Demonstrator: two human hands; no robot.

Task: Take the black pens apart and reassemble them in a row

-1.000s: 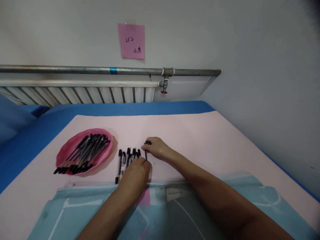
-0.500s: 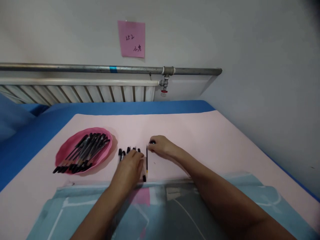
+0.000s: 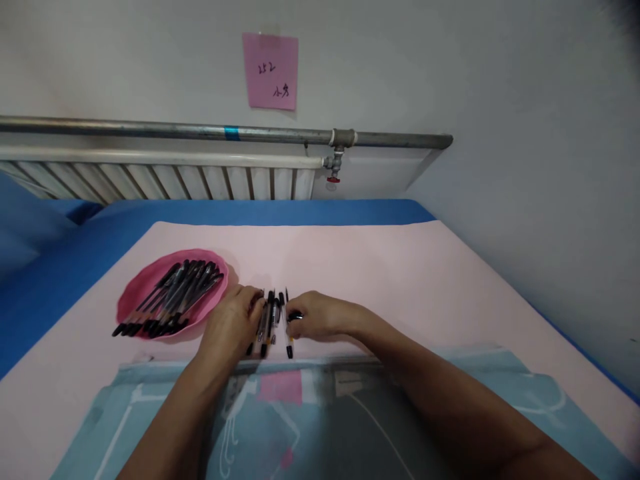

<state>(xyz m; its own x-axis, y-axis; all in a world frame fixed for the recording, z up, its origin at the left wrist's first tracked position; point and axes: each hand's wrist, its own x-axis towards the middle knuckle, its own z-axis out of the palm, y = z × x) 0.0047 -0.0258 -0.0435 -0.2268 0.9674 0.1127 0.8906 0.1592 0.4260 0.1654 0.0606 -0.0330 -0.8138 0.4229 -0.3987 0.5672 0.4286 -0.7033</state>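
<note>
Hands (image 3: 235,327) closed round pens (image 3: 270,323); pink sheet (image 3: 400,267), radiator (image 3: 175,181) behind.

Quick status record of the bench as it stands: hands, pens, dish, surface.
left hand: rests on the left side of the row of pens
right hand: at the row's right side, fingers against the outermost pen
pens in row: black, lying side by side on the pink sheet
pink dish: left of the hands, holds a pile of black pens
near edge: light blue cloth
</note>
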